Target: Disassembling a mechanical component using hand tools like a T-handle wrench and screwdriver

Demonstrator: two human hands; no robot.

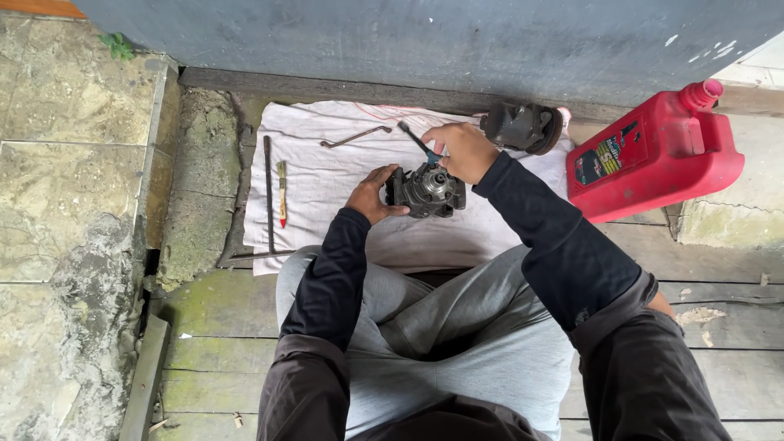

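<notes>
Left hand gripped the grey metal assembly on the white cloth; my right hand clasped a blue-handled tool at its top; disassembly looked midway.

Soft even daylight, faint shadows, sharp focus, no glare

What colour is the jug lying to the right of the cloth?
The jug is red, with a pinkish-red cap and a dark label; the head view shows it.

left grip cupped, right grip clenched
</notes>
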